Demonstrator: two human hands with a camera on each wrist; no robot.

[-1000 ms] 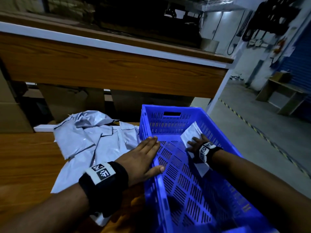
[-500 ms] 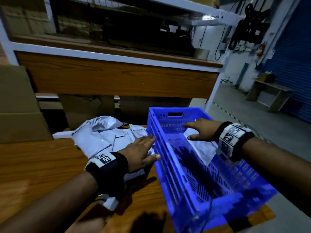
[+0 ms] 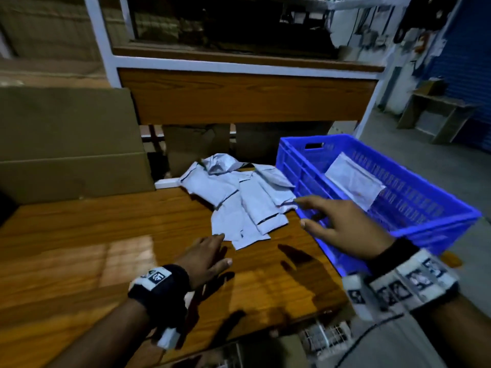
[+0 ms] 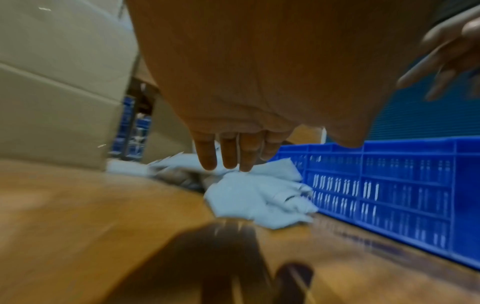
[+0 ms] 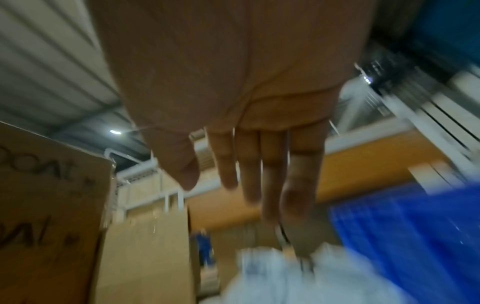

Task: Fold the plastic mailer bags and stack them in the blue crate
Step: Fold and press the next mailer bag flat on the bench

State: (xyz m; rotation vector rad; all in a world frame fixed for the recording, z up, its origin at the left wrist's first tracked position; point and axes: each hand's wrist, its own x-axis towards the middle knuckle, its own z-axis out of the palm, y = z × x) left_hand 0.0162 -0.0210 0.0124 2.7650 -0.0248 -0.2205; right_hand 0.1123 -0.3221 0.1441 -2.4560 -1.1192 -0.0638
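A loose pile of pale grey mailer bags (image 3: 239, 197) (image 4: 259, 197) (image 5: 298, 273) lies on the wooden table (image 3: 93, 248) left of the blue crate (image 3: 414, 219) (image 4: 389, 195). One folded mailer (image 3: 354, 180) leans inside the crate against its far wall. My left hand (image 3: 210, 254) (image 4: 228, 156) hovers just short of the pile's near corner, fingers straight, holding nothing. Above the crate's near left corner my right hand (image 3: 337, 221) (image 5: 259, 174) is spread and empty, its fingertips near the pile's right edge.
Large cardboard boxes (image 3: 69, 144) stand at the table's back left. A wooden shelf unit with a white frame (image 3: 247, 94) rises behind the pile. The table's front edge (image 3: 265, 333) is close to me; open floor lies to the right of the crate.
My right hand has come out of the crate, leaving the folded mailer inside, and swung left toward the pile. My left hand has drawn back off the pile toward me.
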